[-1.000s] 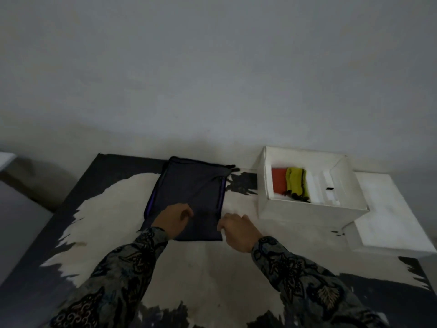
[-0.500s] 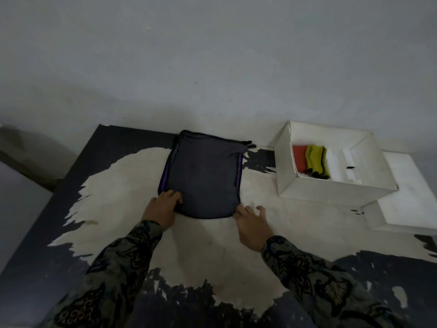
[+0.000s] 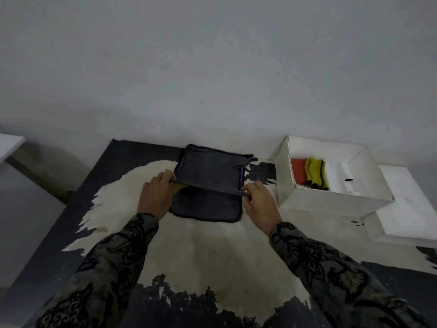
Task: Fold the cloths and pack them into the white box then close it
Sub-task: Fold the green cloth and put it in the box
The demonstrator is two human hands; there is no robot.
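At the table's (image 3: pixel 236 252) middle, my left hand (image 3: pixel 155 197) and right hand (image 3: pixel 260 204) each pinch a side of the dark cloth (image 3: pixel 208 183), doubling it to fit the white box (image 3: pixel 331 200) at right.

Plain grey wall (image 3: pixel 212 67) behind, dark table (image 3: pixel 71 233) with worn pale patch, white furniture edge (image 3: pixel 9 145) far left, dim light

A: What is concealed beside the white box (image 3: pixel 331 197)?

B: Its lid (image 3: pixel 406 209) is partly covered behind it. Inside, the red cloth (image 3: pixel 298 170) is overlapped by the yellow cloth (image 3: pixel 315 172).

A: And left of the box?

B: Fingertips are hidden under the dark cloth (image 3: pixel 208 176); both sleeves are cut off.
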